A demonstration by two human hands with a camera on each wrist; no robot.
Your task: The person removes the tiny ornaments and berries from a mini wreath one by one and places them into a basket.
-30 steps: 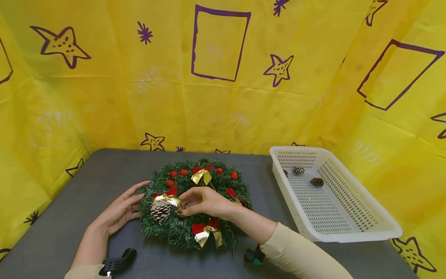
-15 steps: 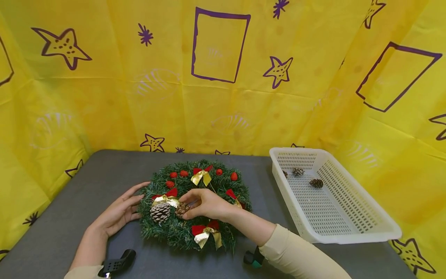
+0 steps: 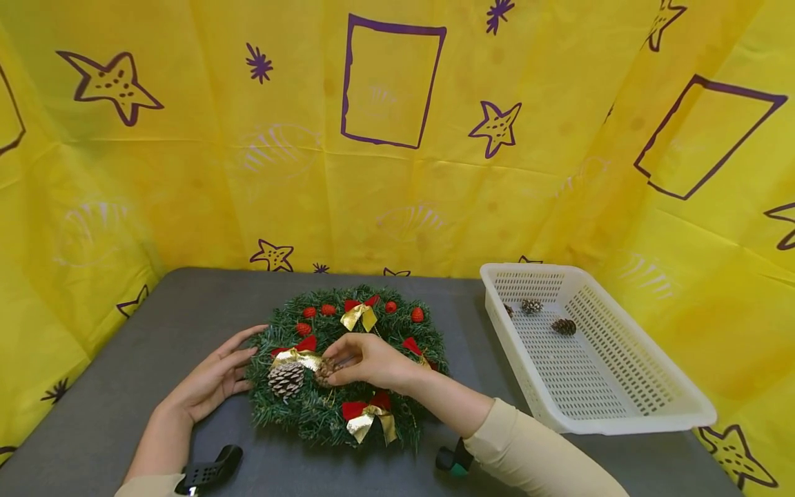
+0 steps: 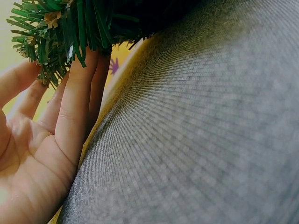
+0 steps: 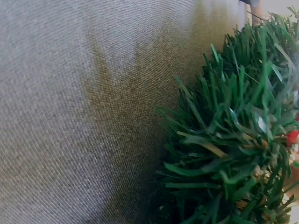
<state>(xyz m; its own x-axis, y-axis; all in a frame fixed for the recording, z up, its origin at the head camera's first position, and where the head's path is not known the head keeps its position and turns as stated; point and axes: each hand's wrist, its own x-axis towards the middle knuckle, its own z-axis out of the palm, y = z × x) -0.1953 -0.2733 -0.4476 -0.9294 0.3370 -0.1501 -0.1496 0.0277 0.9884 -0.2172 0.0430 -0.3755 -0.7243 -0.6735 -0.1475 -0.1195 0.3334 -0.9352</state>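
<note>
A green tinsel wreath (image 3: 323, 424) lies on the dark table in the head view, trimmed with red-and-gold bows and red balls. Between thumb and fingers, my right hand (image 3: 373, 362) pinches a small brown pine cone (image 3: 324, 374) against the wreath's left inner part. Just left of it sits a larger white-tipped pine cone (image 3: 286, 379), below a gold bow (image 3: 297, 357). My left hand (image 3: 211, 378) touches the wreath's outer left edge with extended fingers; in the left wrist view their fingertips (image 4: 84, 70) meet the needles. The right wrist view shows needles (image 5: 224, 154) but hardly any hand.
A white perforated plastic basket (image 3: 546, 386) stands on the right of the grey table (image 3: 205, 297). Several pine cones, one of them dark brown (image 3: 564, 326), lie at its far end. Yellow patterned cloth (image 3: 397, 200) hangs behind and at both sides.
My right hand has shifted very slightly, with the brown pine cone still in its pinch. The left hand keeps its place at the wreath's edge.
</note>
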